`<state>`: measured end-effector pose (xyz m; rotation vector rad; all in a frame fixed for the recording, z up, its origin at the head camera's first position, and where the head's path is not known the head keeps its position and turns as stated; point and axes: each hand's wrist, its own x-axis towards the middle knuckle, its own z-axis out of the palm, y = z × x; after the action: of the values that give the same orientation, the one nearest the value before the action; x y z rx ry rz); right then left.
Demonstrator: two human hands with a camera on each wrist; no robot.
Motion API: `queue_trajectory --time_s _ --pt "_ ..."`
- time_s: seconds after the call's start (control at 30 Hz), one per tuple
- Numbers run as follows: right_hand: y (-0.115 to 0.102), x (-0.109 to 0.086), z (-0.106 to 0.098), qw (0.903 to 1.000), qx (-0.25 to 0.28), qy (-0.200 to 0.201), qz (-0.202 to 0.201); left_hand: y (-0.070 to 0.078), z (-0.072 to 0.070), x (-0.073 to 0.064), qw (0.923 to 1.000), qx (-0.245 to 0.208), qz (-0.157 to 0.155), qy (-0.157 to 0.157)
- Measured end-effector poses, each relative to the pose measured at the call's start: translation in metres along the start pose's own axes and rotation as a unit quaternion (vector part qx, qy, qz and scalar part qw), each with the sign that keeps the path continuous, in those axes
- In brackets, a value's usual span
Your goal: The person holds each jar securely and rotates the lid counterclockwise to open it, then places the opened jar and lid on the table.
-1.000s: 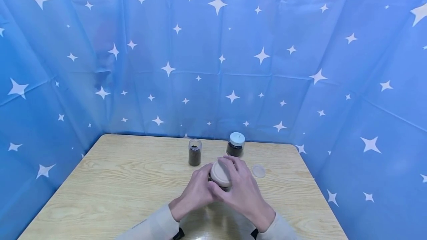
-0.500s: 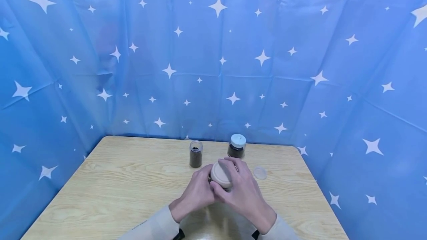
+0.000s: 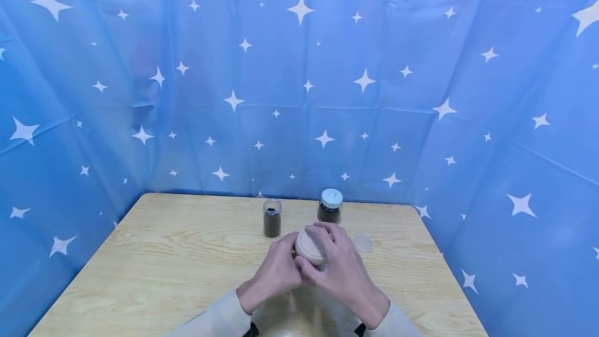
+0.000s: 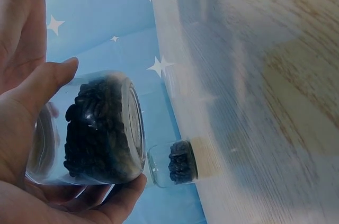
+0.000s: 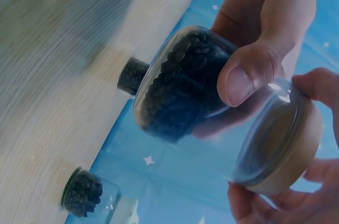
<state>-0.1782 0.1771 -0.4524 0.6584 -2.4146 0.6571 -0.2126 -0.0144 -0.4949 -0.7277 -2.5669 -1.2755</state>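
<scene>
Blue curtain [image 3: 299,77] scattered with white four-pointed stars hangs behind a pale wood-grain table [image 3: 164,254], where a person's two bare hands meet in front of me, near the middle. The left hand [image 3: 277,267] wraps the body of a clear glass jar [image 4: 92,134], thumb on one side and fingers round the other; its dark, bean-like pieces [image 5: 180,83] show through the wall. The right hand [image 3: 340,264] grips the edge of a beige lid [image 3: 310,247] on the jar's mouth, fingers and thumb spread around the rim. Seen from the wrists, the jar appears held up off the table, tilted rather than upright. Beyond the hands stand an uncapped jar [image 3: 272,222] of dark contents, towards the left, and a jar with a pale blue lid [image 3: 330,207], towards the right; a clear disc [image 3: 363,244] lies flat just beside the right hand. I cannot tell how firmly the lid is seated. If it is loose and the jar tips further, the pieces could spill; smooth glass might also slip under a twisting force, and a drop could strike the table.
</scene>
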Motion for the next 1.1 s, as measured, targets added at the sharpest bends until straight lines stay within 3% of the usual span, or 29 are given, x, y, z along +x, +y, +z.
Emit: queue_trajectory --time_s 0.3,0.57,0.87,1.1 --pt "0.006 0.001 -0.005 0.9997 0.015 -0.015 -0.011 0.001 0.000 0.001 0.9998 -0.017 -0.001 -0.014" --pt "0.018 0.002 -0.013 0.9951 0.061 -0.061 -0.048 0.003 0.001 0.000 0.9995 -0.025 -0.003 -0.020" --pt "0.035 0.017 -0.027 0.9770 0.105 -0.147 -0.113 0.003 0.002 -0.001 0.9985 -0.040 -0.011 -0.035" --pt "0.042 0.023 -0.031 0.9671 0.114 -0.185 -0.132 0.002 0.003 -0.001 0.9988 -0.034 -0.015 -0.032"
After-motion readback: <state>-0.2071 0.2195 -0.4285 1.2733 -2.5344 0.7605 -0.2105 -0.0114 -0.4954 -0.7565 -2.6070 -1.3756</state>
